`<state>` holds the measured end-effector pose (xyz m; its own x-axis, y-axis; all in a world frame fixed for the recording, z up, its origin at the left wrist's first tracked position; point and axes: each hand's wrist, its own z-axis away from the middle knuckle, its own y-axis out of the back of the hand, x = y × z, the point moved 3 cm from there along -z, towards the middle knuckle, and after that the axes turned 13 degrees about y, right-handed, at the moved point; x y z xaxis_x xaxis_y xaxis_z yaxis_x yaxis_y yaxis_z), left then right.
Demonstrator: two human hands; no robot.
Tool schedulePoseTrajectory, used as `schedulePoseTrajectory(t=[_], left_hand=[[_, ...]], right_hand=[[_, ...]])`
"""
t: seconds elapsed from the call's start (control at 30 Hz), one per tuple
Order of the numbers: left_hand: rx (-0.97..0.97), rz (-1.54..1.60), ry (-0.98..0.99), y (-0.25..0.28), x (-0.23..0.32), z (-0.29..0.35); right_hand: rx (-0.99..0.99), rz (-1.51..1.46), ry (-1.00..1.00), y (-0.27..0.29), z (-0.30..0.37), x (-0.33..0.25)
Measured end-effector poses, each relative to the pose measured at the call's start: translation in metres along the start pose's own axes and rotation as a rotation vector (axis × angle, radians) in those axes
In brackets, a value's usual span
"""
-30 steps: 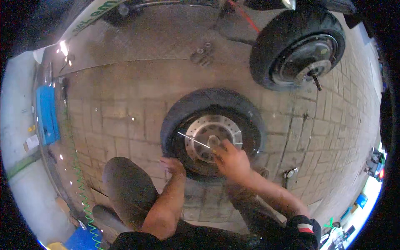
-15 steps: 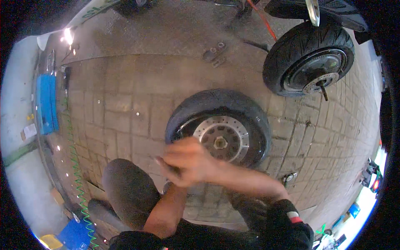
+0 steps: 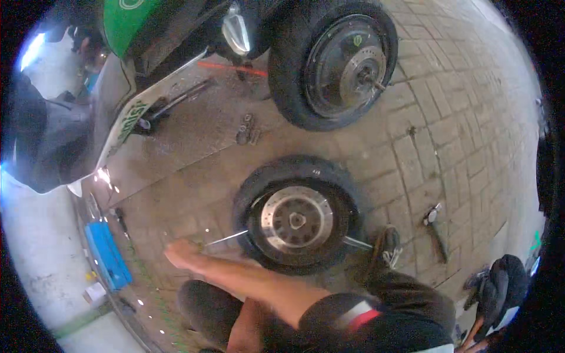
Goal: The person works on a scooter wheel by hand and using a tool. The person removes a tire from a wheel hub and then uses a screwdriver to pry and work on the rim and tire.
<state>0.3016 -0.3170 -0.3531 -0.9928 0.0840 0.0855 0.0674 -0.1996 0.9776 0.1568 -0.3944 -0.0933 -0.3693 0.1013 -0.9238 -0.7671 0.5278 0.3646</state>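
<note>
Wheel with black rubber tyre and perforated silver metal disc (image 3: 297, 220) lies flat on brown brick paving (image 3: 194, 200), before the person. Right hand (image 3: 182, 254), bare, blurred, left of wheel; fingers look curled, grip on adjacent thin silver metal rod (image 3: 228, 237) cannot be told. Left hand hidden; state unknown.

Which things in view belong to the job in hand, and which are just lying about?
Likely in use:
tyred wheel
left metal rod, near the right hand
right metal rod

Seemingly lying about:
hammer-like tool
blue box
small parts cluster
</note>
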Motion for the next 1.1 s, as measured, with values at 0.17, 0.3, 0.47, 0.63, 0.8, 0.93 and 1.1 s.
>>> schedulePoseTrajectory(t=[0.17, 0.3, 0.47, 0.63, 0.8, 0.93, 1.1], left_hand=[[-0.044, 0.081, 0.007, 0.007, 0.024, -0.032], [-0.087, 0.150, 0.017, 0.012, 0.044, -0.047], [-0.105, 0.197, 0.062, 0.025, 0.053, -0.042], [-0.062, 0.297, 0.137, 0.040, 0.057, -0.029], [-0.084, 0.295, 0.067, 0.049, 0.063, -0.026], [-0.165, 0.347, 0.073, 0.051, 0.064, -0.027], [-0.072, 0.215, 0.112, 0.052, 0.064, -0.026]], right_hand=[[0.110, -0.026, 0.033, -0.005, 0.003, 0.027], [0.405, -0.192, -0.226, 0.068, 0.008, 0.080], [0.739, -0.370, -0.006, 0.172, 0.016, 0.021], [0.528, 0.038, -0.012, 0.298, 0.087, -0.024], [0.116, -0.181, -0.601, 0.309, 0.219, 0.017], [0.335, -0.315, -0.854, 0.244, 0.334, 0.039], [0.277, 0.060, -0.455, 0.204, 0.376, 0.059]])
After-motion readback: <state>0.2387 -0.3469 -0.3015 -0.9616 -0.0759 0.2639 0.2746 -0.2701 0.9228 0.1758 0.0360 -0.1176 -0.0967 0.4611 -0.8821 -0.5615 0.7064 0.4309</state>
